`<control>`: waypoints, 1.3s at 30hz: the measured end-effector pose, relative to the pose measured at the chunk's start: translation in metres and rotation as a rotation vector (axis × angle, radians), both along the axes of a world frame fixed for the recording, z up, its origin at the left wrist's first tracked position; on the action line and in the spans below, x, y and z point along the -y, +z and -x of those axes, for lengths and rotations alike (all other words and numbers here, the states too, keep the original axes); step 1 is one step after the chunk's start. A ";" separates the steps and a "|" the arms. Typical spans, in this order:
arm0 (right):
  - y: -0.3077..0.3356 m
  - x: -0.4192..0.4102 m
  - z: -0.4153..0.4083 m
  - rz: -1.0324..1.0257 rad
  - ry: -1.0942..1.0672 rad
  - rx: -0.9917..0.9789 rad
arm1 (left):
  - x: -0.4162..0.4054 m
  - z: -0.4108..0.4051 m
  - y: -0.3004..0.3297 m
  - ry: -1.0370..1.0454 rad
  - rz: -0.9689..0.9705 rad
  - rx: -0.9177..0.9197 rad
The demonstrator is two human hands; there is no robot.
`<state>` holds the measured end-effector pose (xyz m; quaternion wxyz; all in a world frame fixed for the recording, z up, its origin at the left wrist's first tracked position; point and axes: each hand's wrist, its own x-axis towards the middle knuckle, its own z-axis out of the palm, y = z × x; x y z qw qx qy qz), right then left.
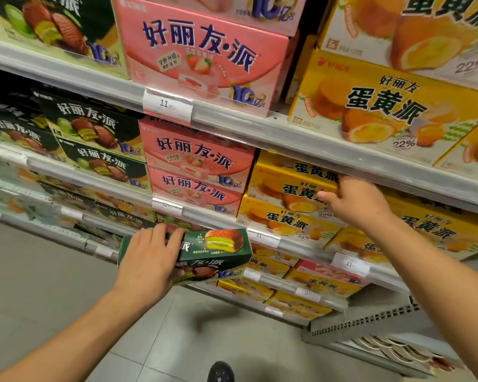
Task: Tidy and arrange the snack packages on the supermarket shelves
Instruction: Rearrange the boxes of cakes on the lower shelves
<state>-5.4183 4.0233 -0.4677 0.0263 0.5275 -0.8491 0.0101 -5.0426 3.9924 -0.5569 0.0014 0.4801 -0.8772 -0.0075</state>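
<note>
- left hand (149, 253): its grip is clamped over the top of a dark green box (204, 253), fingers curled round the far edge, thumb under the near face; box held in the air in front of the lower shelves, off any shelf.
- dark green box: printed with a chocolate-coated pie cut open to show a green layer; partial white characters "友·派" and a purple "10" readable on the front face.
- right hand (355, 201): reaches into the middle shelf, fingers curled over the top edge of a yellow box (293, 190), thumb on its front; grip is closed on that box, which sits on top of another yellow box in the stack.
- yellow boxes read "好丽友 蛋黄派", with a "22%" mark.
- pink boxes (199, 158) just left of the yellow stack read "好丽友·派", strawberry picture, "10亿枚" badge.
- green boxes on shelf (94, 128) further left carry the same "好丽友·派" lettering.
- price tag (167, 104) on the upper shelf rail reads "11.50"; other tags too blurred to read.
- a dark shoe (220, 372) on the tiled floor (53, 271).
</note>
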 end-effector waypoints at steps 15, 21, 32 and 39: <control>0.007 -0.006 -0.022 0.038 0.162 0.021 | 0.011 0.035 0.007 -0.039 0.027 -0.038; -0.033 -0.028 -0.105 0.105 0.657 0.227 | 0.002 0.025 0.004 -0.028 -0.025 -0.093; -0.060 0.071 -0.266 -0.220 0.890 0.314 | 0.023 -0.124 0.020 0.159 0.010 -0.102; -0.056 0.125 -0.402 -0.240 0.857 0.407 | 0.055 -0.275 0.000 0.429 0.143 -0.241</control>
